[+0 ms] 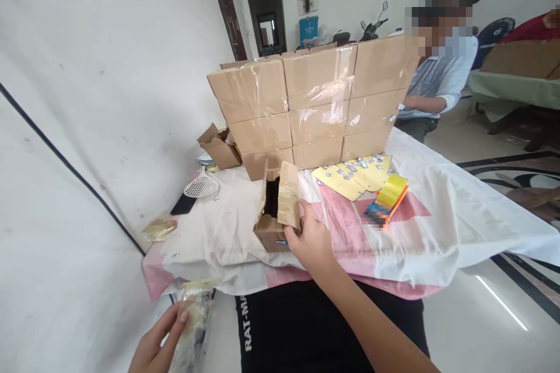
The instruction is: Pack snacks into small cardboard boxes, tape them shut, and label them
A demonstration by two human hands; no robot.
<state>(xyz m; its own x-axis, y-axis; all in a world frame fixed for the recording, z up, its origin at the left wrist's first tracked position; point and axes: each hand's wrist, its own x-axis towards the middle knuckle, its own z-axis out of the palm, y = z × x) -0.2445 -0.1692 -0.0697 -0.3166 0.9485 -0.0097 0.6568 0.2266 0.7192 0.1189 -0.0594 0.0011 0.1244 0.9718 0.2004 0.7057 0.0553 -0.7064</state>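
A small cardboard box (266, 236) stands near the table's front edge, its top flaps up and its inside dark. My right hand (312, 239) grips the right-hand flap (289, 195), thumb on the near side. Low on the left, off the table, my left hand (161, 332) pinches a clear plastic bag (195, 320); what the bag contains is hard to make out. Behind the small box rises a block of stacked cartons (315, 93) wrapped in clear film. To the right lie yellow sheets (354, 178) with small labels on them and an orange tape dispenser (394, 195) with yellow tape.
On the table's left are a white perforated scoop (202, 185), a dark flat object (182, 204), a plastic packet (160, 229) and another open carton (221, 148). A wall (87, 157) borders the left side. A person (441, 70) sits beyond the cartons at right.
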